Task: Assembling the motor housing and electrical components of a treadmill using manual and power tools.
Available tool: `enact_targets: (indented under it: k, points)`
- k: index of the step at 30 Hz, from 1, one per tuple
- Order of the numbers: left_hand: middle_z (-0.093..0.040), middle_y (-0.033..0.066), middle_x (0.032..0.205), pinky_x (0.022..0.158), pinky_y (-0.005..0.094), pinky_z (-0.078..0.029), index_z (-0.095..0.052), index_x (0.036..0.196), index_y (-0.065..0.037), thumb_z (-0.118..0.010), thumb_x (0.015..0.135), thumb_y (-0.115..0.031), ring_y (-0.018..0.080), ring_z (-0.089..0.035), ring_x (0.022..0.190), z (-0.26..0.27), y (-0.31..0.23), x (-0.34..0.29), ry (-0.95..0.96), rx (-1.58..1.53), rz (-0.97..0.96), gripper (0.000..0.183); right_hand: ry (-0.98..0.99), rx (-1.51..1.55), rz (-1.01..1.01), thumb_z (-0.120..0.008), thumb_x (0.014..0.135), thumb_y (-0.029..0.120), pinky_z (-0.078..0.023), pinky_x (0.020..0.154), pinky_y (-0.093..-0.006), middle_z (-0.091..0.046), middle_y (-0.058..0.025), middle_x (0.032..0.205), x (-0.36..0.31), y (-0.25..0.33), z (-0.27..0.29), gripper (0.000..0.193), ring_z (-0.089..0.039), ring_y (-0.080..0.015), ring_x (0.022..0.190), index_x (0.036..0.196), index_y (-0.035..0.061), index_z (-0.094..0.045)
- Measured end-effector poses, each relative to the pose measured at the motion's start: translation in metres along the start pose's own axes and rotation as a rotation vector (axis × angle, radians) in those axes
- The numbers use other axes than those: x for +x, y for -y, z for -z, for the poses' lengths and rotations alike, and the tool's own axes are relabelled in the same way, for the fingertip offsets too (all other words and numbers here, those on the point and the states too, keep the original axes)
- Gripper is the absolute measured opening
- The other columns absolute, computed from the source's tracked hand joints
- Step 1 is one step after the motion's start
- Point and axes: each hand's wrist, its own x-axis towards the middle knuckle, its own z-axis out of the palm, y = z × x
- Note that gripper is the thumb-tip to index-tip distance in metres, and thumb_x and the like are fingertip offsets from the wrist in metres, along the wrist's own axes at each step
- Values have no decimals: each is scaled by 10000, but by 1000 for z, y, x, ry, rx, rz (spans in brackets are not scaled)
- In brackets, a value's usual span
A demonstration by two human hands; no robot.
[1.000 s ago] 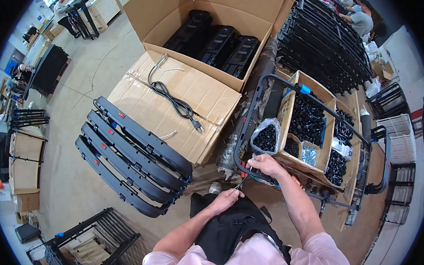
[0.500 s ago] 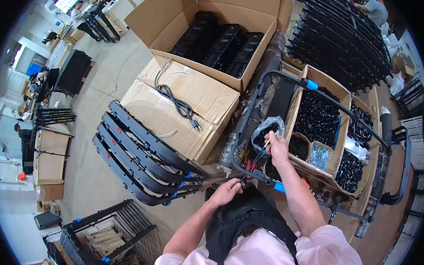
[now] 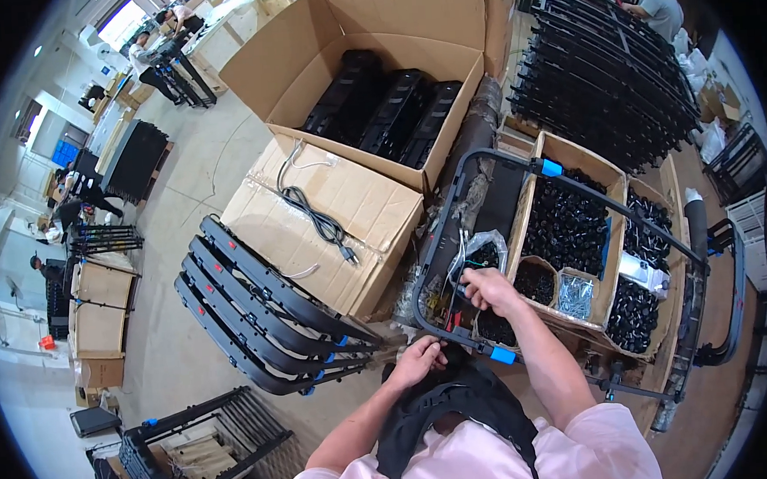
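Black tubular frame with blue sleeves (image 3: pixel 438 230), left hand (image 3: pixel 419 360) and right hand (image 3: pixel 488 289) at its near-left corner.
The right pinches slim dark, white and green wires (image 3: pixel 459 257) projecting far-left past its fingertips; whether the curled left grasps anything, I cannot tell.

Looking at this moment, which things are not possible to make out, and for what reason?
All in the head view:
What the left hand holds, if anything: hidden by its fingers.
Whether the right hand closes on the wires: covered by its fingers.
Undersides of the black housings: hidden inside the open carton.
What the distant person at upper left handles: too small.
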Motion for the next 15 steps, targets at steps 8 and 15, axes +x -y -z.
enact_targets:
  k: [8,15]
  points:
    - [-724,100,994,804,322,-590,-637,1176,15,-511,1116,-219,182,-713,870,0,-10,16,1,51,-33,272,-326,-350,389,-643,1018,299,-386,464,-330,-561,-9,637,41,2,-44,359,-496,-114,503,767,43,-615]
    - [-759,88,975,791,315,-582,-681,1145,-1,-584,1090,-245,163,-724,866,2,-21,10,-37,63,38,268,-295,-364,345,-647,1014,300,-400,474,-340,-557,-11,626,44,7,-54,387,-510,-123,506,730,44,-587]
